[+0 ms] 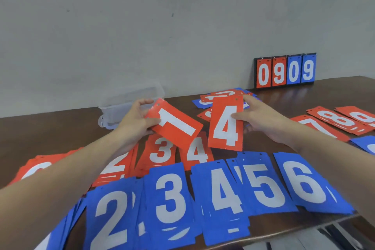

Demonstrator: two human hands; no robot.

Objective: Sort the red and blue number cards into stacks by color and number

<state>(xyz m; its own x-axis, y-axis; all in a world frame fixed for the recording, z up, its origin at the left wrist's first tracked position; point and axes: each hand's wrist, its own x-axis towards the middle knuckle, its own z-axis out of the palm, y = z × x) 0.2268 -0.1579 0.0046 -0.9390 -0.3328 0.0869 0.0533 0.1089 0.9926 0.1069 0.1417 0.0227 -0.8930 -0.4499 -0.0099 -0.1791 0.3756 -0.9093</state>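
— Spanning the whole lower view is a dark wooden table [284,95]; what lies on it?

— Nearest, a row of blue stacks [219,195] showing 2, 3, 4, 5 and 6. Behind them red stacks [162,153] showing 2, 3 and 4, partly under the arms, and more red stacks [336,121] at the right showing 7 and 8.

— And further back?

— A flip scoreboard [285,71] reading 0909 stands against the wall, an unsorted pile of cards [221,96] lies in front of it, and a clear plastic box [132,103] sits at the left.

— The hands?

— The left hand [136,119] pinches a tilted red 1 card [174,125] by its end, thumb on top. The right hand [261,116] grips a red 4 card [226,125], upright, above the red 4 stack.
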